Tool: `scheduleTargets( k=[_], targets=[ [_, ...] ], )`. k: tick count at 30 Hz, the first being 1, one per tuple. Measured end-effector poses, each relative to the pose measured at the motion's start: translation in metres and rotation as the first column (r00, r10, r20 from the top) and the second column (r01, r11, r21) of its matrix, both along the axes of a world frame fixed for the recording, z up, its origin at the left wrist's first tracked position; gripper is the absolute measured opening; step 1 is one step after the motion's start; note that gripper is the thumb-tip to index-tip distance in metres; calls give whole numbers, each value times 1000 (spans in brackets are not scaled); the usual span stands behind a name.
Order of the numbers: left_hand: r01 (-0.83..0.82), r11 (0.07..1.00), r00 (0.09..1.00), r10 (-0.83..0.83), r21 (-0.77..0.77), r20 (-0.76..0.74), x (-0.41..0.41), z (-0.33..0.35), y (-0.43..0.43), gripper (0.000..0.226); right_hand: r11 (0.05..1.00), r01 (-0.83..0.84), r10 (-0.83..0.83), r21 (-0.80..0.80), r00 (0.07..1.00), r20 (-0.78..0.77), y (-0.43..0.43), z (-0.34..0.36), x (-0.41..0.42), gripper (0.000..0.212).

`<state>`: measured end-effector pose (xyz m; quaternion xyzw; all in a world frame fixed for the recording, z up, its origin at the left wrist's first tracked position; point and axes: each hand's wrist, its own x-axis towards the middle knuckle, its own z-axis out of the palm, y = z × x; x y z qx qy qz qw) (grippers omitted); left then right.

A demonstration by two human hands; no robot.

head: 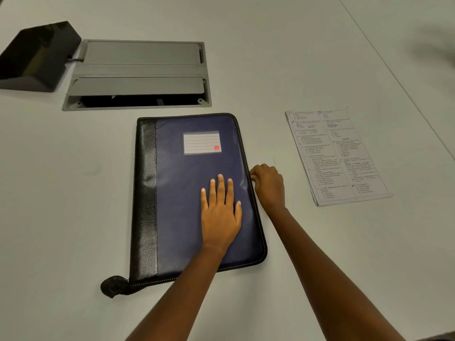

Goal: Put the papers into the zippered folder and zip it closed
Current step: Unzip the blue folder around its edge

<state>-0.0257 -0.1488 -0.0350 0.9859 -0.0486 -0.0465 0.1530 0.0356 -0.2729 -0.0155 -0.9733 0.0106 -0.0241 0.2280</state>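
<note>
A blue zippered folder [187, 183] with a black spine and a white label lies flat and closed on the table. My left hand [220, 210] presses flat on its cover with straight fingers. My right hand [268, 185] sits at the folder's right edge, its fingers curled and pinching at the zipper there; the pull itself is hidden by the fingers. A thin stack of printed papers [337, 156] lies on the table to the right of the folder, apart from both hands.
A grey cable box with hinged lids [138, 72] is set into the white table [73, 193] behind the folder. A black box [37, 55] stands at the far left. A table seam runs diagonally at the far right.
</note>
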Motion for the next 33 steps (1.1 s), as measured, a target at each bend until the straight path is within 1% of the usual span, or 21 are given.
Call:
scheduleTargets(
  k=[7, 18, 23, 29, 33],
  targets=[
    [5, 1000, 1000, -5, -10, -11, 0, -4, 1, 60, 995, -20, 25, -94, 998, 55, -2, 1, -10, 17],
    [12, 1000, 1000, -12, 2, 6, 0, -6, 2, 60, 998, 14, -7, -66, 994, 106, -4, -3, -53, 11],
    [16, 1000, 1000, -16, 13, 11, 2, -6, 2, 59, 998, 55, -52, -33, 995, 87, -4, -6, -66, 12],
    [29, 999, 1000, -29, 22, 3, 0, -3, 2, 59, 987, 158, -159, 29, 986, 38, 1, -11, -79, 15],
    [100, 994, 995, -100, 32, -10, -9, -1, 7, 59, 985, 170, -170, -5, 985, -12, 2, -11, -81, 16]
  ],
)
